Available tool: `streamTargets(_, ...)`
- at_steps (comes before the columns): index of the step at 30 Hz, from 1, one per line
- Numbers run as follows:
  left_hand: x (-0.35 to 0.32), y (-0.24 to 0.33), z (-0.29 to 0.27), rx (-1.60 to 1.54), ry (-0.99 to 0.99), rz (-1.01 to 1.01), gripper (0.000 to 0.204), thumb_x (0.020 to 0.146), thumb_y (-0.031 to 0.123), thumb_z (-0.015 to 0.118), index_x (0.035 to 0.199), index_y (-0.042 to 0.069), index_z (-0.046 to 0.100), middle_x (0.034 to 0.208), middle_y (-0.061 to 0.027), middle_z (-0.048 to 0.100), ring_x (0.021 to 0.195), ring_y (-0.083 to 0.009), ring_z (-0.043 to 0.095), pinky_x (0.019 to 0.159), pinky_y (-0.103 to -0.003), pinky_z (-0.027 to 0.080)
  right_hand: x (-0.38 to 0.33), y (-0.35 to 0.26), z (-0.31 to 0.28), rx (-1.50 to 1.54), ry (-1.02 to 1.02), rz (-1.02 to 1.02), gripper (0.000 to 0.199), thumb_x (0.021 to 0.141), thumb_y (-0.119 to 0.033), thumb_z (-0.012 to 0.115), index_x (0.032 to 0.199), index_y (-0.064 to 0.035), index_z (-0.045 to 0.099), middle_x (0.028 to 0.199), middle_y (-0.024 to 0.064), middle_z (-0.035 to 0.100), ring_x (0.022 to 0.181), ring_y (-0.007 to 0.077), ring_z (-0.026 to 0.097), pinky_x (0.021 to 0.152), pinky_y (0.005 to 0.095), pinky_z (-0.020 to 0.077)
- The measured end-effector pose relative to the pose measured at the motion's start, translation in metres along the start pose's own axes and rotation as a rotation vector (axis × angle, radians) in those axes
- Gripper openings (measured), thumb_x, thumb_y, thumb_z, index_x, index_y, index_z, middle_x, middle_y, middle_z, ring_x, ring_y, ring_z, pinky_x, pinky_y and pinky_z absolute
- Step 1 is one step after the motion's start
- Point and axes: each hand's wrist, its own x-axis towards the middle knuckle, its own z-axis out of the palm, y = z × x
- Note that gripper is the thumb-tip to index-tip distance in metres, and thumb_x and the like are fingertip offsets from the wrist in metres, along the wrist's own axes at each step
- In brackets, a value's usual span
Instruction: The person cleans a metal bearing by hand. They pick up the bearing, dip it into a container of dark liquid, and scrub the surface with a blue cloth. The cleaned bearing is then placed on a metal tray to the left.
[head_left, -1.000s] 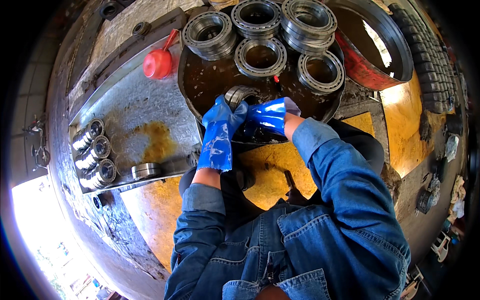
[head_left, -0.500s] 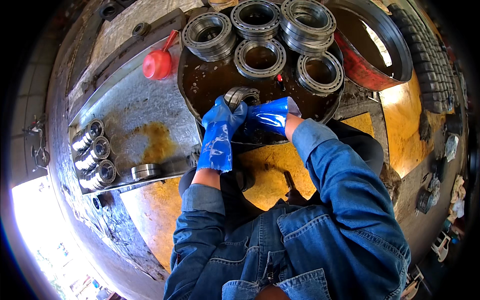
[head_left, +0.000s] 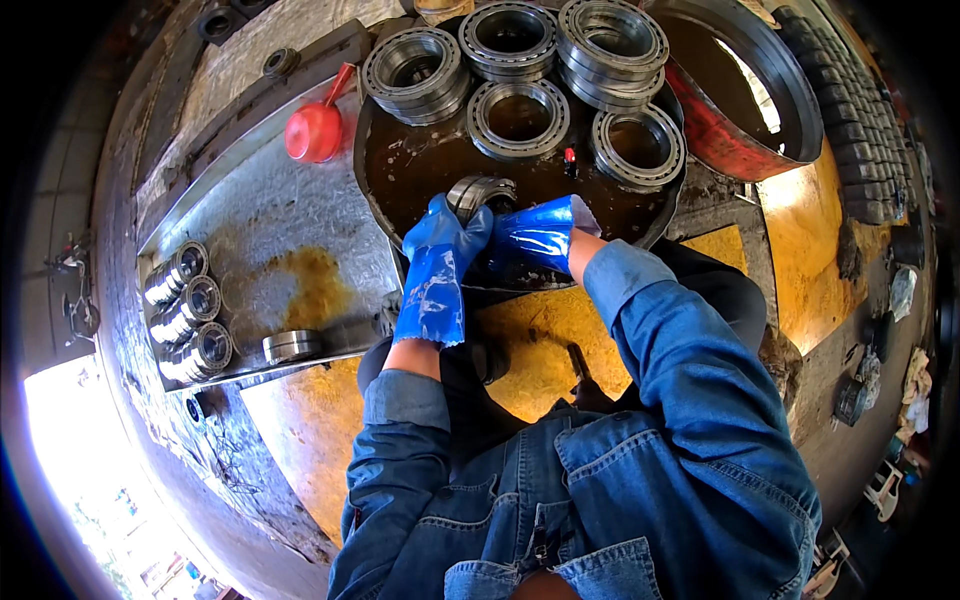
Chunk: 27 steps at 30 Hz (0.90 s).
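Observation:
My left hand (head_left: 450,225), in a long blue rubber glove, grips the near left side of a steel bearing (head_left: 477,190), its thumb against the metal. The bearing stands tilted at the near side of a round pan (head_left: 372,200) of dark brown liquid. My right hand (head_left: 525,235), gloved the same way, reaches in at the bearing's right side; its fingers are hidden behind the glove and the bearing. Beyond my hands, several larger bearings (head_left: 518,118) sit in the pan, some stacked. A small red-and-black object (head_left: 570,162) lies in the liquid right of the held bearing.
Left of the pan is a metal tray (head_left: 240,220) with a brown stain, holding a red long-handled scoop (head_left: 314,133), rows of bearings (head_left: 190,310) and a single bearing (head_left: 291,345). A large red-sided ring (head_left: 735,150) stands at the right, beside stacked dark parts (head_left: 850,130).
The small red-and-black object has shifted slightly to the right and away from me. My hands and the bearing hold nearly the same place.

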Motion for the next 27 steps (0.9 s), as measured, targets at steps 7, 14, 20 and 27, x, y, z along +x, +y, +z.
streamTargets(7,0.005,0.002,0.005,0.013,-0.009,0.010,0.084,0.086,0.066,0.064,0.139,0.002,0.053,0.123,-0.0222,0.071,0.115,-0.0375,0.069,0.098,-0.044,0.055,0.016,-0.012,0.034,0.949,0.227,-0.008,0.029,0.095,-0.006,0.064,0.123,-0.0025,0.066,0.119,0.0137,0.070,0.105,0.0238,0.065,0.090,0.0383,0.0535)
streamTargets(14,0.003,0.002,0.003,0.026,-0.003,-0.006,0.081,0.086,0.067,0.063,0.135,0.003,0.055,0.122,-0.0216,0.072,0.113,-0.0372,0.070,0.097,-0.043,0.055,0.010,-0.005,0.007,0.201,-0.013,0.164,0.030,0.096,-0.021,0.067,0.121,-0.0059,0.071,0.115,0.0132,0.073,0.098,0.0235,0.068,0.091,0.0360,0.0528)
streamTargets(20,-0.002,-0.001,-0.005,-0.026,-0.031,-0.016,0.085,0.085,0.066,0.065,0.138,0.001,0.053,0.120,-0.0223,0.072,0.113,-0.0377,0.070,0.099,-0.043,0.054,-0.019,-0.056,-0.023,0.243,-0.143,0.105,0.028,0.101,-0.021,0.060,0.123,-0.0066,0.070,0.116,0.0118,0.074,0.104,0.0245,0.068,0.094,0.0351,0.0523)
streamTargets(27,0.001,0.004,-0.009,-0.066,-0.072,-0.004,0.099,0.084,0.071,0.066,0.149,-0.002,0.046,0.129,-0.0292,0.066,0.124,-0.0419,0.063,0.107,-0.045,0.049,0.021,-0.019,0.031,-0.291,0.263,-0.060,0.029,0.100,-0.023,0.059,0.123,-0.0083,0.068,0.129,0.0203,0.068,0.117,0.0348,0.065,0.095,0.0415,0.0527)
